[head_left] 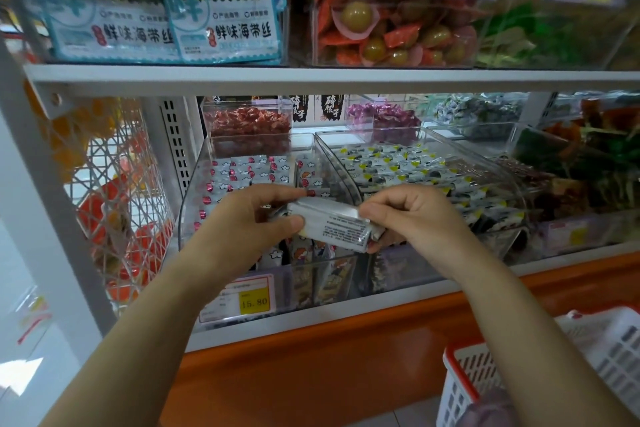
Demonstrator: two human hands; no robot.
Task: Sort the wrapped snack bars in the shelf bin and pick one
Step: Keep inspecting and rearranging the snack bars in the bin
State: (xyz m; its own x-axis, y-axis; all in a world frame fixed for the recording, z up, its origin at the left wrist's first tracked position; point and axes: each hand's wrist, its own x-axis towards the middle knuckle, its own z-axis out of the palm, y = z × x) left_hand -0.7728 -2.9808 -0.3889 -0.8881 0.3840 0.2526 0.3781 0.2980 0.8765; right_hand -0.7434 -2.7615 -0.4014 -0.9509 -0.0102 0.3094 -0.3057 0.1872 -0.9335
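Observation:
A silver wrapped snack bar (332,224) with small black print is held level in front of the clear shelf bin (194,184). My left hand (249,218) pinches its left end between thumb and fingers. My right hand (408,215) pinches its right end. Behind and below the hands the bin holds several white wrapped bars (249,170) with pink and red marks, some lying in rows, some standing on end at the front.
A second clear bin (512,184) to the right holds white, yellow and black wrapped snacks. A yellow price tag (254,302) hangs on the bin front. The shelf edge (311,78) runs overhead. A white and red shopping basket (540,367) sits at lower right.

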